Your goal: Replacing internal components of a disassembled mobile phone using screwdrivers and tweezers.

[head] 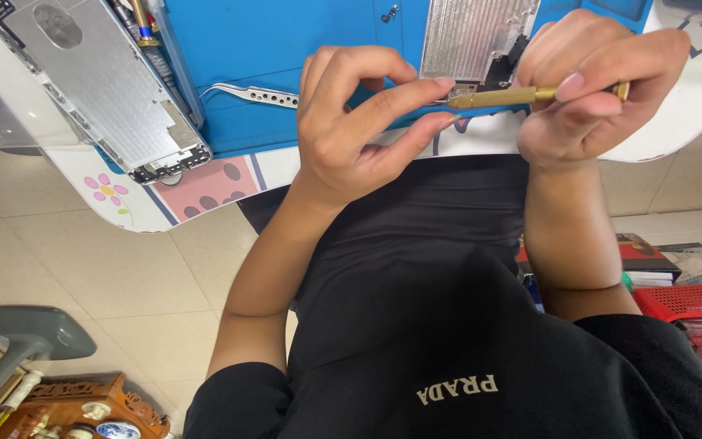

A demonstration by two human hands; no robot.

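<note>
The gold screwdriver (pixel 522 96) lies sideways above the blue bench (pixel 286 49). The right hand (pixel 595 81) squeezes its handle. The left hand (pixel 359 122) pinches its tip, just beside the silver metal part (pixel 473 36).

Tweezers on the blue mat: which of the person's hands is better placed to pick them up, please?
Left, probably. The left hand is nearer the tweezers, with its fingertips only at the tip of the brass screwdriver, which the right hand grips.
</note>
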